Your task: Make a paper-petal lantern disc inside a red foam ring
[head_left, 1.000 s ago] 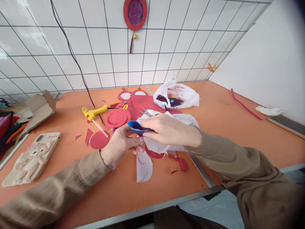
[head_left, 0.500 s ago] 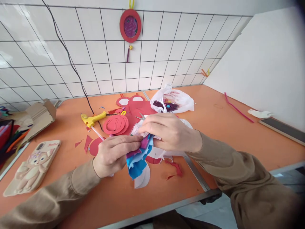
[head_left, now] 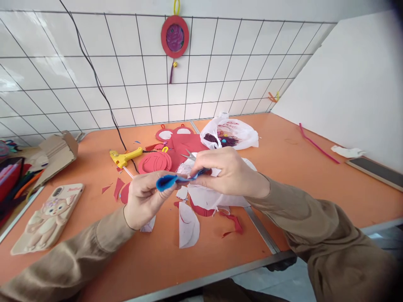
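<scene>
I am pinching the blue cloth (head_left: 166, 181) with my left hand (head_left: 143, 203) and right hand (head_left: 228, 170) above the table (head_left: 217, 256), while one round picture (head_left: 175, 37) is hanging, looking done, and the red rings (head_left: 154, 162) are looking unfinished.

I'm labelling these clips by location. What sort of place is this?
Probably a craft workspace: a yellow glue gun, scissors and cut red pieces lie on an orange table.

1 view — head-worn, facing forward and down across the orange table (head_left: 277, 151) toward the tiled wall (head_left: 134, 69).
</scene>
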Action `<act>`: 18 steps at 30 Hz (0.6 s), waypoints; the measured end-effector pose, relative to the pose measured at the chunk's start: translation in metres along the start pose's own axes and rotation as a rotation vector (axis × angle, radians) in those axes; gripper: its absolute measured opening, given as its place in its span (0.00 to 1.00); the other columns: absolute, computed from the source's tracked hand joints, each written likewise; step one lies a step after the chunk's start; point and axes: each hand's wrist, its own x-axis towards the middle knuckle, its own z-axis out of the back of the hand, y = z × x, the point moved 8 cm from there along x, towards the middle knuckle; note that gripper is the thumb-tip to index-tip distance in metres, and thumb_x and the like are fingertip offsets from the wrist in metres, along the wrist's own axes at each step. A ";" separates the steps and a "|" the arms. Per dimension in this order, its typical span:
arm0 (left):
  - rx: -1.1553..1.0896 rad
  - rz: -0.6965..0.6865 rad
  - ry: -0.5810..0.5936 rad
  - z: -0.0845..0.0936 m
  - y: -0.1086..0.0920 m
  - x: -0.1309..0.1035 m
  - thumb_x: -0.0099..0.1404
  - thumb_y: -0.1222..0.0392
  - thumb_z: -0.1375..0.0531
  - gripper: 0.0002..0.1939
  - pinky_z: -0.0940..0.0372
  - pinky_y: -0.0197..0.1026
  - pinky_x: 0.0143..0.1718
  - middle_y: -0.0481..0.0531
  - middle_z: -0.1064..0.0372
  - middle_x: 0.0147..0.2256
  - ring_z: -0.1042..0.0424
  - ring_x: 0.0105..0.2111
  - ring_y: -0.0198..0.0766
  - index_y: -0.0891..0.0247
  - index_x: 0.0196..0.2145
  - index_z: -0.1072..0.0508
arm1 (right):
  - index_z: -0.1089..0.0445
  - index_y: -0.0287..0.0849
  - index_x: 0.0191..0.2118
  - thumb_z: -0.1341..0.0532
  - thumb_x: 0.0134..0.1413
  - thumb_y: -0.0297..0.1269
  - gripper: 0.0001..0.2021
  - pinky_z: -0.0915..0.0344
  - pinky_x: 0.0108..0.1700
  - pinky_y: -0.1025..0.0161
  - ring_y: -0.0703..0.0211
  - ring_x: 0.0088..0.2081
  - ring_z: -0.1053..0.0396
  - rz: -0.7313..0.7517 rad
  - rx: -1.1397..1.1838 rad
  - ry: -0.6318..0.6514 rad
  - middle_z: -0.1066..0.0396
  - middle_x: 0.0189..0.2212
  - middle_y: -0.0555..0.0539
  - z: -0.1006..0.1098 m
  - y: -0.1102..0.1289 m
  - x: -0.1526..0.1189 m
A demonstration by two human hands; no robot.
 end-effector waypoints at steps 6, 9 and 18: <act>-0.450 0.338 -0.153 -0.005 0.033 0.002 0.58 0.45 0.32 0.16 0.23 0.44 0.28 0.52 0.21 0.25 0.19 0.27 0.47 0.62 0.26 0.21 | 0.33 0.40 0.24 0.34 0.51 0.37 0.10 0.46 0.26 0.66 0.67 0.24 0.44 -0.335 0.249 -0.056 0.38 0.20 0.54 -0.004 -0.031 0.001; -0.554 0.421 -0.197 -0.008 0.036 0.003 0.52 0.46 0.28 0.17 0.24 0.39 0.25 0.50 0.22 0.23 0.20 0.25 0.44 0.63 0.23 0.23 | 0.38 0.40 0.21 0.35 0.51 0.38 0.14 0.49 0.24 0.66 0.69 0.22 0.47 -0.387 0.305 -0.063 0.44 0.18 0.55 -0.008 -0.040 0.001; -0.542 0.596 -0.153 -0.015 0.054 -0.005 0.50 0.56 0.25 0.13 0.27 0.31 0.28 0.52 0.21 0.26 0.21 0.26 0.36 0.63 0.32 0.18 | 0.33 0.39 0.24 0.35 0.49 0.37 0.09 0.43 0.20 0.68 0.68 0.18 0.39 -0.485 0.465 0.014 0.38 0.17 0.56 -0.025 -0.053 0.000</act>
